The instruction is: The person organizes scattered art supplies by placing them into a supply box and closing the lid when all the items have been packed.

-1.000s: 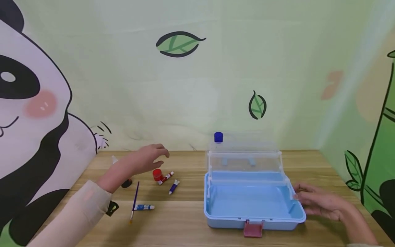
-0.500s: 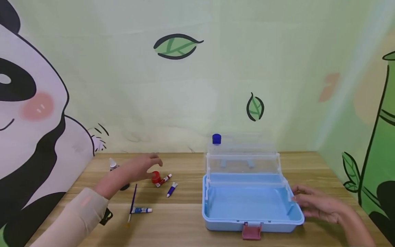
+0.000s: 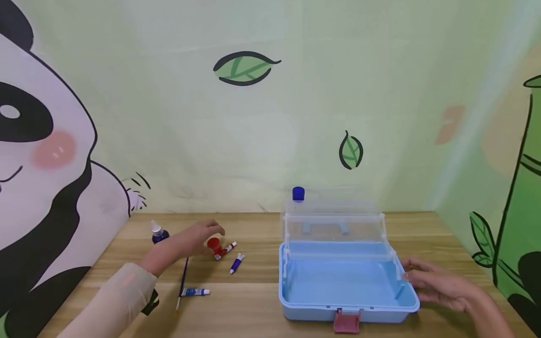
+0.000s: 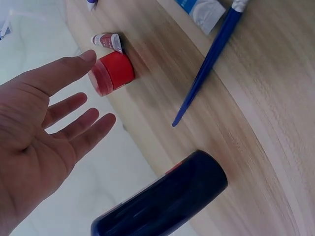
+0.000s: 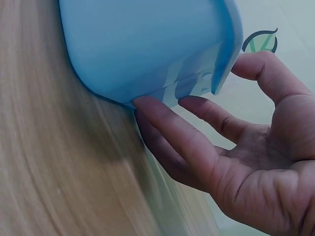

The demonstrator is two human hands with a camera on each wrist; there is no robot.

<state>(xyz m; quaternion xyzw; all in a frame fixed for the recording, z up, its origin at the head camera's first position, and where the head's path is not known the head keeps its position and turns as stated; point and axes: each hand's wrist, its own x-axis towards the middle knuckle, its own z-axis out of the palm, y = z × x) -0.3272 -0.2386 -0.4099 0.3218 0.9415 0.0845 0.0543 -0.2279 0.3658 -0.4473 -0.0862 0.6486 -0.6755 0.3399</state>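
My left hand (image 3: 197, 238) hovers beside a red-capped paint jar (image 3: 214, 245), fingers loosely bent and holding nothing. In the left wrist view a gap separates the thumb and fingers, and the jar (image 4: 112, 73) is just beyond the thumb tip. A small red paint tube (image 3: 228, 248) touches the jar. My right hand (image 3: 441, 285) rests against the right end of a light blue plastic box (image 3: 346, 281) with its clear lid raised. In the right wrist view its fingertips touch the box wall (image 5: 142, 44) low down, and the thumb touches the rim.
A dark blue bottle (image 3: 160, 234) stands behind the left forearm. A paintbrush (image 3: 182, 284), a blue paint tube (image 3: 196, 292) and a purple-blue tube (image 3: 237, 263) lie on the wooden table (image 3: 249, 310). A blue cap (image 3: 298, 193) shows behind the clear lid (image 3: 329, 225).
The left hand has moved slightly lower and closer to the red-capped jar, uncovering more of the dark bottle. The right hand stays against the box.
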